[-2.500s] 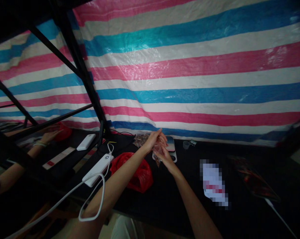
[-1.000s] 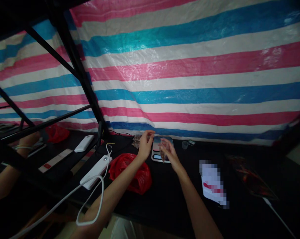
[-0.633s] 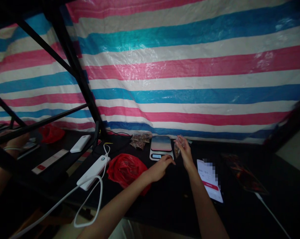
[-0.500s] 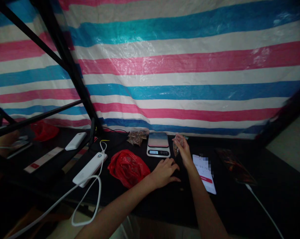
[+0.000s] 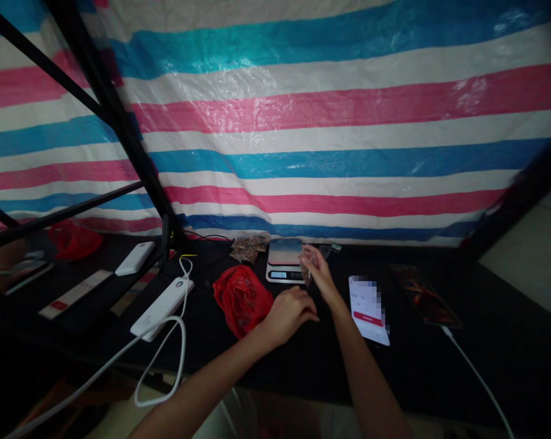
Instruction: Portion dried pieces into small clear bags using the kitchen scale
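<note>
My right hand (image 5: 320, 274) is closed on a small clear plastic bag (image 5: 306, 268) with brown bits in it, held at the right edge of a kitchen scale (image 5: 284, 253). The scale's small display is lit. In front of the scale, my left hand (image 5: 291, 312) is curled low over the black table, fingers drawn in towards the thumb; whatever they hold is too small or hidden to make out. Left of that hand lies a crumpled red plastic bag (image 5: 242, 300). Behind it, clear packets of brown bits (image 5: 248, 248) rest beside the scale.
A lit phone (image 5: 369, 311) lies right of my right forearm, and a dark phone on a white cable (image 5: 424, 296) farther right. On the left are a white power bank (image 5: 161, 308) with a looped cable and a black metal frame (image 5: 154, 189). Striped sheeting (image 5: 325, 161) hangs behind.
My right hand has moved left with its small bag, up to the scale's edge. The left hand's fingers have curled in from a spread pose. The view has shifted slightly.
</note>
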{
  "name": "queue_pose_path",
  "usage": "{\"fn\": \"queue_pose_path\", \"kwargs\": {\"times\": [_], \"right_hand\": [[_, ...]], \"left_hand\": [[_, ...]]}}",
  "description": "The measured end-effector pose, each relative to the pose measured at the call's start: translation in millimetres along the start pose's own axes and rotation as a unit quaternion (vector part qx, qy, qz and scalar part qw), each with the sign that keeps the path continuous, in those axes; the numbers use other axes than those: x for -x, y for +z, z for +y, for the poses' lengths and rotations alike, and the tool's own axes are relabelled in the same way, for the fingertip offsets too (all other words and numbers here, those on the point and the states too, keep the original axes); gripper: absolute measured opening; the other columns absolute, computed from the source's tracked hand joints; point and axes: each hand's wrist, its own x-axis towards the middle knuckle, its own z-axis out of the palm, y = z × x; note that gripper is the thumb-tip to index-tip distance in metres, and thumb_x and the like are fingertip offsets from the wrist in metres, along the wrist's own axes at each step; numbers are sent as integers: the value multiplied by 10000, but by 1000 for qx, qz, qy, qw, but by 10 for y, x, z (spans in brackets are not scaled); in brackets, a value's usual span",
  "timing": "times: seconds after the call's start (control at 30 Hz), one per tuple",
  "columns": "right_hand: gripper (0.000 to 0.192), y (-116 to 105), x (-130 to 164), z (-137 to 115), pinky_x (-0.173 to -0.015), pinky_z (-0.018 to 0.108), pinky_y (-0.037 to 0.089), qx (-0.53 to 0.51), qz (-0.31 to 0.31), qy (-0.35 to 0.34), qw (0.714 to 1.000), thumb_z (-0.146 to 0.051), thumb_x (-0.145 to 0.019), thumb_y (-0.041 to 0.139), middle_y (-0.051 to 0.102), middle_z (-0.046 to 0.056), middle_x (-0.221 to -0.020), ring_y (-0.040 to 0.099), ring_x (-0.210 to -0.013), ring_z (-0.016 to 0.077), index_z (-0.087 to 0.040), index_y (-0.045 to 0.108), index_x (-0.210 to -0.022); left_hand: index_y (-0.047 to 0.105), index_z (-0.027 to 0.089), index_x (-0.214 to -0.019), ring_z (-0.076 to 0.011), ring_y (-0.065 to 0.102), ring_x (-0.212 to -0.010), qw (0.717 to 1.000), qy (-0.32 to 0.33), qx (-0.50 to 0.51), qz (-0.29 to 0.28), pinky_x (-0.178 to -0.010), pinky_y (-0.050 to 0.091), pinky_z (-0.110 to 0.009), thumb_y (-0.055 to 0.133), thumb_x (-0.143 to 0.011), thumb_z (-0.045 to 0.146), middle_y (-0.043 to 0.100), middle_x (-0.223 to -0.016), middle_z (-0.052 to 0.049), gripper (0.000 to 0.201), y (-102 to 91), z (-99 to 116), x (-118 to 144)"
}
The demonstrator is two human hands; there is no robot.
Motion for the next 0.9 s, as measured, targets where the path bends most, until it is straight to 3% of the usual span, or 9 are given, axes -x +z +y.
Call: {"fn": "queue_pose_path", "kwargs": {"times": [0.13, 0.2, 0.27, 0.33, 0.47, 0.7, 0.8, 0.9], "right_hand": [[429, 107, 42, 34, -865, 341, 417, -5, -60, 4, 998, -393, -659, 641, 609, 18, -1029, 573, -943, 202, -253, 530, -1049], [422, 162, 77, 28, -871, 341, 412, -10, -87, 7, 996, -379, -658, 646, 617, 12, -1006, 570, -952, 200, -254, 537, -1046], [410, 209, 113, 8, -883, 342, 403, -10, -110, 2, 994, -359, -659, 650, 615, 9, -1012, 563, -965, 199, -252, 546, -1041], [388, 243, 140, -16, -888, 344, 397, -8, -126, -3, 992, -346, -662, 650, 614, 10, -1017, 559, -969, 199, -244, 560, -1026], [356, 283, 161, -52, -879, 333, 406, -2, -140, -8, 990, -341, -668, 645, 618, 6, -1011, 556, -973, 197, -235, 579, -1001], [451, 301, 200, -116, -679, 291, 492, -22, -130, 49, 990, -383, -666, 637, 656, 17, -890, 612, -788, 187, -223, 557, -1080], [426, 323, 210, -149, -724, 309, 489, -33, -140, 53, 988, -394, -689, 617, 645, 23, -988, 605, -866, 200, -245, 563, -1084], [379, 349, 199, -159, -863, 346, 432, -21, -115, -9, 993, -380, -681, 634, 611, 17, -1084, 555, -1003, 211, -266, 587, -1040]], "left_hand": [[643, 197, -783, -175, 539, -805, 969, -70, 79, 222, -759, 388, -287, 556, -770, 356, 634, -804, -31, 182, -570, -160, -153], [653, 190, -782, -185, 534, -806, 957, -79, 72, 271, -750, 391, -298, 564, -764, 348, 635, -803, -43, 182, -756, -261, -266], [663, 196, -783, -188, 524, -856, 966, -52, 45, 248, -788, 383, -306, 587, -750, 325, 632, -848, -42, 153, -845, -334, -354], [674, 215, -773, -191, 500, -921, 981, -27, -8, 190, -838, 359, -323, 608, -736, 299, 621, -922, -32, 113, -860, -363, -397], [690, 271, -790, -216, 430, -1029, 984, -54, -118, 121, -884, 303, -377, 603, -741, 301, 584, -1052, -13, 104, -840, -334, -371], [632, 298, -989, -197, 424, -1074, 993, -11, -113, 11, -918, 282, -359, 518, -791, 383, 553, -1105, -11, 244, -992, -430, -293], [654, 262, -901, -206, 440, -1061, 993, -6, -116, 8, -899, 304, -354, 581, -745, 368, 562, -1073, -27, 202, -1034, -517, -281], [651, 216, -835, -201, 466, -1029, 993, 1, -111, 34, -888, 322, -343, 574, -757, 333, 580, -1030, -44, 160, -1023, -536, -279]]}}
